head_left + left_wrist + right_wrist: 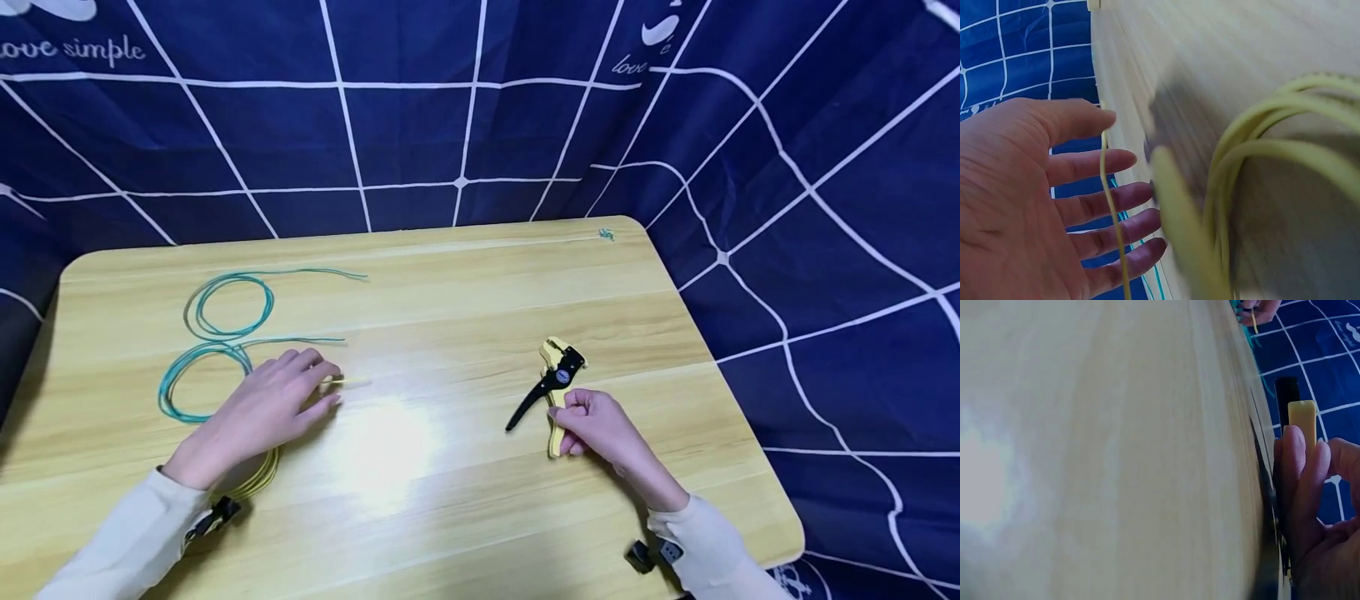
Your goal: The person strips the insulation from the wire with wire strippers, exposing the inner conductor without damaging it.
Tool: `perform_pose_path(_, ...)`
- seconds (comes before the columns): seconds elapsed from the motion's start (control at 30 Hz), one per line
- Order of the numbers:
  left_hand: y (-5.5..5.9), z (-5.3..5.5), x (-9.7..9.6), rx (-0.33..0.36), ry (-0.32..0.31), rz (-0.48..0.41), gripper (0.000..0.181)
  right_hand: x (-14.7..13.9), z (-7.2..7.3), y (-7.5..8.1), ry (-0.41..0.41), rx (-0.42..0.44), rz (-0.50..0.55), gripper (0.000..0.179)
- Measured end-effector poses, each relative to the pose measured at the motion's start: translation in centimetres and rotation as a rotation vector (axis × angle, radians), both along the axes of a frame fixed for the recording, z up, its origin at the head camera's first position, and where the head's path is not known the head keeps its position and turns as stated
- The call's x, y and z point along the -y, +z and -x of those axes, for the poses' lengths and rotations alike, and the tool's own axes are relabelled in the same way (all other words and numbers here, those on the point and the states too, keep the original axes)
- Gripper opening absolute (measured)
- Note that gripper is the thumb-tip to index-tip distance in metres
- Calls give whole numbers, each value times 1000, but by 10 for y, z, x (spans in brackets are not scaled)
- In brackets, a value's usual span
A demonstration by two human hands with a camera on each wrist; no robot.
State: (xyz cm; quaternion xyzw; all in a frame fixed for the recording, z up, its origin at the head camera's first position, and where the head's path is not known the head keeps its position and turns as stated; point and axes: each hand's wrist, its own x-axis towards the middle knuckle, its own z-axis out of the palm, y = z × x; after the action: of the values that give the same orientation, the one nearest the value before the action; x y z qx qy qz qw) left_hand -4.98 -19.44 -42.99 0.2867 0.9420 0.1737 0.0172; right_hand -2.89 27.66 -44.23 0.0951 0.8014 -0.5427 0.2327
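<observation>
My left hand [270, 398] is over a coil of yellow wire [268, 473], its fingers extended and the thumb apart from them. In the left wrist view, one thin length of yellow wire [1112, 209] runs across the fingers, and the coil [1225, 150] lies beyond the fingertips. The wire's end shows between thumb and fingers in the head view. Over the right half of the table, my right hand [600, 429] grips the yellow handle of a wire stripper [561, 377]. The stripper's black handle [527, 406] stands spread away from the yellow one.
Two coils of teal wire lie on the left, a far coil [271, 302] and a nearer one [167, 379] partly behind my left hand. Small teal scraps [606, 235] sit at the back right corner of the wooden table [450, 308]. A blue checked curtain [408, 133] hangs behind.
</observation>
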Motion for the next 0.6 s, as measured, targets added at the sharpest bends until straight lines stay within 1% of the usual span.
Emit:
perform_pose_path(0.1,1,1,-1,-9,7,-8,26,-2,4,0,-6,2,66,18)
perform_pose_path(0.2,0,3,-1,-11,11,-34,23,-4,7,1,-31,7,138,17)
perform_pose_path(0.3,-2,5,1,-14,16,-65,21,-7,9,0,-13,37,260,16)
perform_pose_path(0.43,-5,8,2,-11,26,-88,20,-9,9,-3,54,116,425,14)
perform_pose_path(0.5,-5,8,3,-8,31,-92,20,-8,9,-5,68,142,490,14)
perform_pose_path(0.6,-4,8,4,-6,35,-92,19,-5,10,-6,74,155,565,14)
